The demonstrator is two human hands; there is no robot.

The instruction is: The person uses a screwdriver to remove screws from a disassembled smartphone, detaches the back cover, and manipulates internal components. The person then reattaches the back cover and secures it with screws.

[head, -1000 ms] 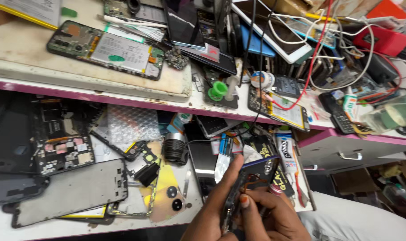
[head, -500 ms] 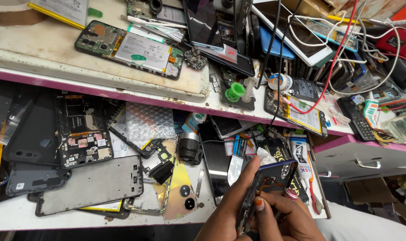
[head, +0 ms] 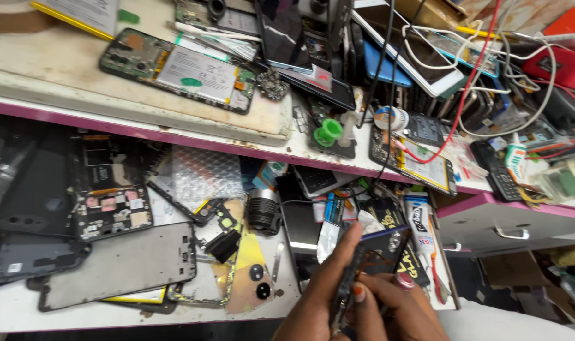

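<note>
A dark phone frame [head: 379,256] is held upright at the front edge of the cluttered worktop [head: 22,309], clasped in the grip of the left hand [head: 322,297], while the right hand [head: 398,306] is pinched against its lower inner side, near a glue tube [head: 420,221].

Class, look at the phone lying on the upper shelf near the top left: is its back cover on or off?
Off. The phone on the upper shelf lies with its white battery and green circuit boards exposed; no cover hides them.

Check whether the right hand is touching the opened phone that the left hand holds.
Touching. The head view shows the right hand with fingertips pressed onto the opened phone, while the left hand grips its edge.
</note>
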